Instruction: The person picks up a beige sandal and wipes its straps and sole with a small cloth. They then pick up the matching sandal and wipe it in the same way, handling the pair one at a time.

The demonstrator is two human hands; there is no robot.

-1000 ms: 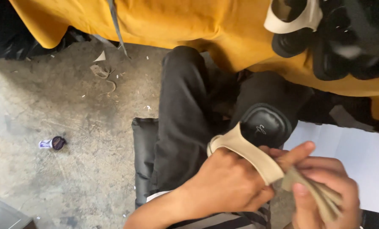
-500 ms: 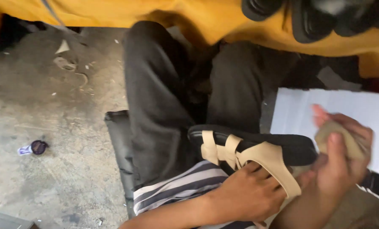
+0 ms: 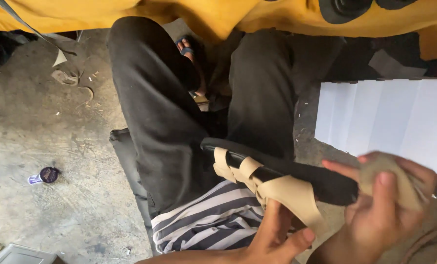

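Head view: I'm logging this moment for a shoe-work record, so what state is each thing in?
Black-soled sandal with beige straps: lying across the lap, straps up, held.
Left hand: gripping the sandal's beige strap from below.
Right hand: closed on a crumpled beige cloth, touching the sandal's end.
White folded sheet: spread flat.
Small dark round cap: lying on the concrete floor.

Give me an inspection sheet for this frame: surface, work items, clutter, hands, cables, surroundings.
Surface: rough grey concrete floor, dusty.
Work items: black-soled sandal with beige woven straps across the lap; beige cloth pad at its sole end.
Clutter: small dark round cap, paper scraps.
Hands: left hand on the beige straps; right hand pinches the cloth pad.
Cables: nothing seen.
Surroundings: yellow fabric sheet above, white folded card sheet at right, black trousers, striped shirt.
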